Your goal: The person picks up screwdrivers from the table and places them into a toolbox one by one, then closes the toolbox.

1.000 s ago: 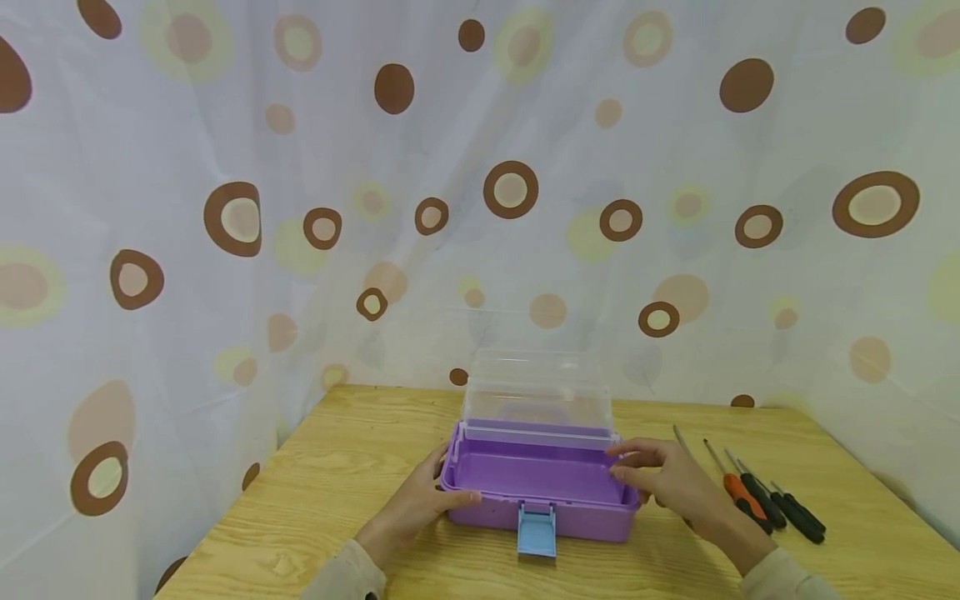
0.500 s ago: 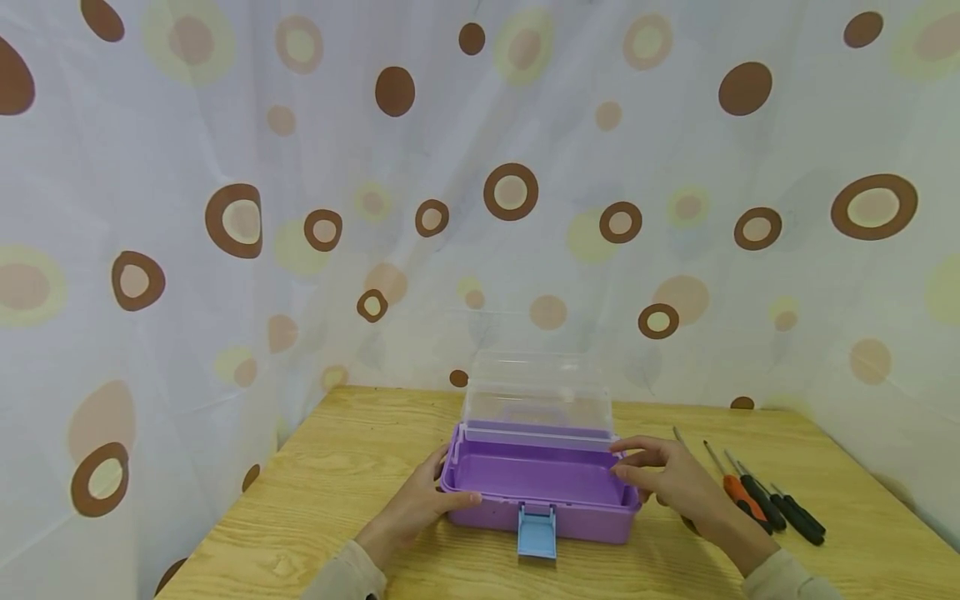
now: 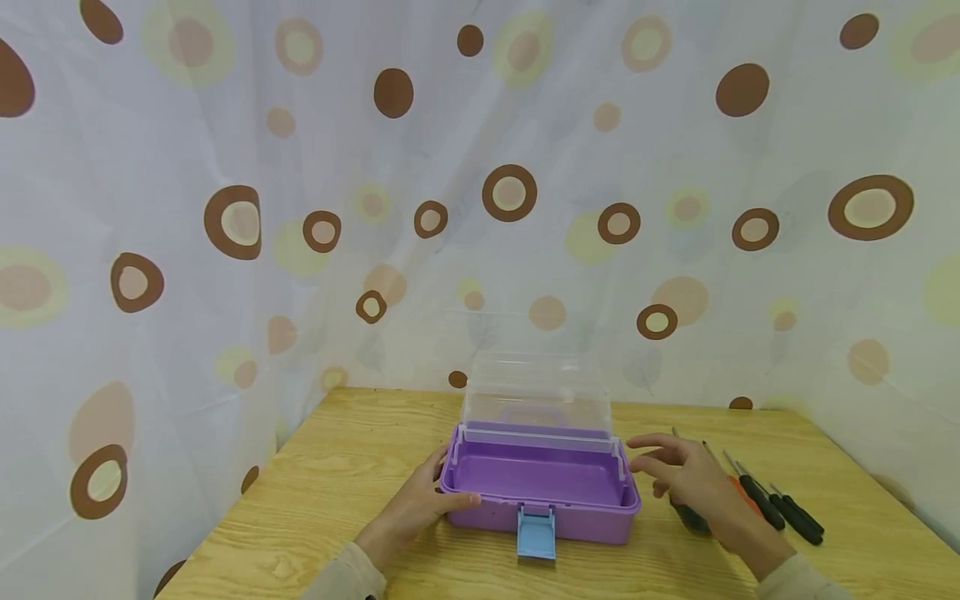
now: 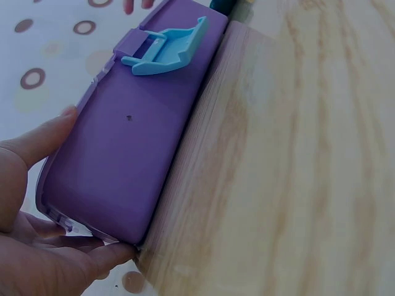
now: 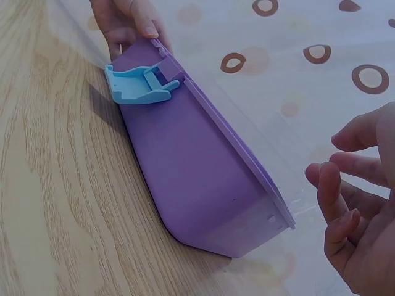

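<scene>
A purple plastic toolbox stands on the table with its clear lid swung up at the back and its tray bare inside. From its front hangs a light blue latch, folded down. My left hand grips the box's left end, thumb over the front rim and fingers along the side, as the left wrist view shows too. Just off the right end is my right hand, its fingers loosely bent with nothing in them. In the right wrist view a gap separates those fingers from the box's corner.
Several screwdrivers lie to the right, among them black-handled ones and an orange one partly behind my right hand. A dark green handle shows below that hand. A dotted curtain hangs behind the wooden table.
My right hand has drawn back to the right, away from the box's right rim, and its fingers have spread a little. The left hand and the box have stayed put.
</scene>
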`<state>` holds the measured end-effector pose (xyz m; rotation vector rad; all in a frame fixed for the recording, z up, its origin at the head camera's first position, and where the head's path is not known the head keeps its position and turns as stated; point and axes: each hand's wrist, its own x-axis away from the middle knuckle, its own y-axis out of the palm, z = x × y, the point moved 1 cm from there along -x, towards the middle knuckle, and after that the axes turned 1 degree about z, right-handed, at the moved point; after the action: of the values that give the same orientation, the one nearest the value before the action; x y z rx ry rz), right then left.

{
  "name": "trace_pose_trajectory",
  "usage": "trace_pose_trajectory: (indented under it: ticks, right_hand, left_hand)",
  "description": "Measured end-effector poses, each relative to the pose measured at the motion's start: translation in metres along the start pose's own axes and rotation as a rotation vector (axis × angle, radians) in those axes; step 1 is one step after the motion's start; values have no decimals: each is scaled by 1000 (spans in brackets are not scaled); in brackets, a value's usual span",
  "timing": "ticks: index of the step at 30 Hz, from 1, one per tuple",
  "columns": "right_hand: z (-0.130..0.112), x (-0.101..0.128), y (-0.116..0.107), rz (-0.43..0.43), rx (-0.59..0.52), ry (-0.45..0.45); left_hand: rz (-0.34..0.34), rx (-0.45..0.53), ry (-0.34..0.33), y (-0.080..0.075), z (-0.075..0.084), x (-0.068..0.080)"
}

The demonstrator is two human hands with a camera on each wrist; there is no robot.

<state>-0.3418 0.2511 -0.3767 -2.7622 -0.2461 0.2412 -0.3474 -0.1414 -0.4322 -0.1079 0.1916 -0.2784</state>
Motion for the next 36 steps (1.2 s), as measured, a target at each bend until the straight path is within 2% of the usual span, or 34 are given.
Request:
trace_pose_trajectory:
  ticks: [5, 9, 18, 29, 36]
  right_hand:
    - [2, 4, -6, 21, 24, 34]
    - [4, 6, -10, 40, 48, 29]
    - [13, 9, -19, 45, 75, 69]
    - [26, 10, -30, 77, 175, 54]
    - [35, 12, -35, 98, 245, 2]
  left_hand:
    - [-1, 0, 7, 0, -1, 1]
    - [-11, 4, 11, 0, -1, 2]
    - [-12, 20, 9, 1, -1, 2]
    - [-13, 21, 11, 1, -1, -1]
    - [-9, 24, 11, 1, 2, 2]
